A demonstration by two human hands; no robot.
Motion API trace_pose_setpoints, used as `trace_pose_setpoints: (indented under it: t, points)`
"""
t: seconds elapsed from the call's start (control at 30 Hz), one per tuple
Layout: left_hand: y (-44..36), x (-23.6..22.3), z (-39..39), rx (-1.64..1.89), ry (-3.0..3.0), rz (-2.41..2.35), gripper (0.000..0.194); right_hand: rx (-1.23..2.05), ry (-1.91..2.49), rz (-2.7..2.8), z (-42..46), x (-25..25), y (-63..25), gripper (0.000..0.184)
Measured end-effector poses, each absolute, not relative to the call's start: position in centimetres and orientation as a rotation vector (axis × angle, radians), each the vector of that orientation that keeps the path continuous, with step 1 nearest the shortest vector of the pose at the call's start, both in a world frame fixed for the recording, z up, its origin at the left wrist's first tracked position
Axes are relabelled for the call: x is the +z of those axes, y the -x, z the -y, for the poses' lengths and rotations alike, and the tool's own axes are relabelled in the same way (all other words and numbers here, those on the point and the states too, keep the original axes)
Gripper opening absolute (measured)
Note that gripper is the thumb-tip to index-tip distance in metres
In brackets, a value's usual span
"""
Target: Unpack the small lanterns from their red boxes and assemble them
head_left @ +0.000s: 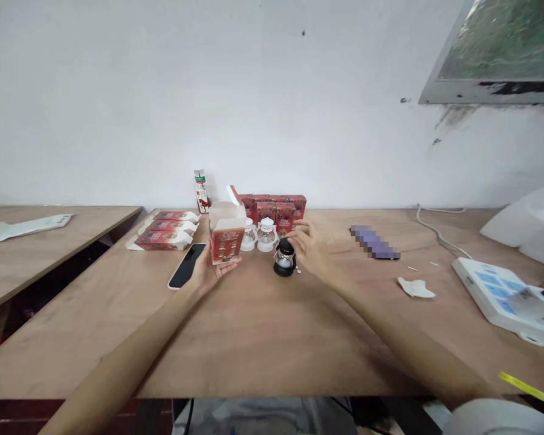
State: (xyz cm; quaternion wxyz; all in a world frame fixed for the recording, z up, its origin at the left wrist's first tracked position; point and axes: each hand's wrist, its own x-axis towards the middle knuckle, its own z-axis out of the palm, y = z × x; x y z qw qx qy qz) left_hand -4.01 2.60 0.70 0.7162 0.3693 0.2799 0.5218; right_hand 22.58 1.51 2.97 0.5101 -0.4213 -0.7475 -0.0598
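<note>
My left hand (205,270) is wrapped round the lower part of a red printed carton (228,241), whose white top flap stands open. To its right, a small black lantern (284,258) with a clear middle stands upright on the table. My right hand (312,251) reaches it from the right, with bent fingertips at its top and side; the exact grip is partly hidden. Just behind are white lanterns of the same shape, one (266,234) fully visible and another (248,235) partly covered by the carton.
Several red boxes (284,215) stand by the wall; flattened cartons (165,232) lie left. A phone (187,266) rests beside my left hand. Rightward are a blurred purple item (375,242), a paper scrap (416,288), a white power strip (503,296) and a cable (439,238).
</note>
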Motion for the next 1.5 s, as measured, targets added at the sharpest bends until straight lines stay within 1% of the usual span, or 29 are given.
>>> trace_pose_setpoints:
  t: [0.07,0.13,0.27,0.33,0.37,0.43,0.5,0.57,0.7,0.87,1.07,1.27,1.4,1.43,1.5]
  points:
    - [3.7,0.6,-2.3,1.119,-0.824,-0.598,0.049,-0.160,0.967,1.749,-0.3,2.4,-21.8,0.019]
    - [3.3,0.5,-1.8,1.083,-0.825,-0.581,0.047,-0.086,0.891,1.744,1.1,1.4,-20.5,0.031]
    - [2.0,-0.3,-0.7,0.984,-0.853,-0.572,0.048,0.308,0.732,1.865,2.8,-1.2,-17.6,0.067]
    - [1.4,-0.7,-0.2,0.958,-0.865,-0.587,0.047,0.495,0.728,1.849,2.7,-2.3,-16.4,0.078]
    - [1.1,-0.8,-0.1,0.965,-0.869,-0.595,0.047,0.567,0.742,1.816,2.5,-2.7,-15.8,0.078]
    - [0.8,-1.0,0.2,0.996,-0.880,-0.610,0.049,0.660,0.771,1.721,1.9,-3.3,-14.9,0.073]
    - [0.7,-0.9,0.3,1.019,-0.894,-0.622,0.055,0.703,0.762,1.619,1.3,-3.4,-14.1,0.064]
    - [0.6,-0.5,0.3,1.056,-0.891,-0.642,0.059,0.727,0.739,1.539,0.9,-3.4,-13.3,0.060]
    - [0.7,0.2,0.0,1.236,-0.829,-0.746,0.050,0.828,0.752,1.441,0.2,-3.0,-12.0,0.062]
    - [1.1,0.4,-0.5,1.331,-0.808,-0.897,0.042,1.042,0.658,1.287,-0.4,-2.8,-11.7,0.055]
    - [1.6,0.9,-0.4,1.202,-0.906,-0.830,0.041,1.137,0.596,1.051,-1.2,-3.5,-12.0,0.050]
    - [1.6,0.9,0.0,1.057,-1.090,-0.723,0.035,1.238,0.496,0.908,-2.1,-4.1,-12.2,0.044]
    - [1.7,0.3,0.0,0.915,-1.405,-0.721,0.045,1.251,0.471,0.870,-2.0,-3.8,-12.2,0.034]
    - [1.8,0.1,0.0,0.882,-1.560,-0.753,0.041,1.251,0.471,0.869,-2.0,-3.8,-12.2,0.034]
    - [2.1,-0.1,-0.1,0.831,-1.850,-0.848,0.028,1.252,0.479,0.869,-2.0,-3.7,-12.1,0.035]
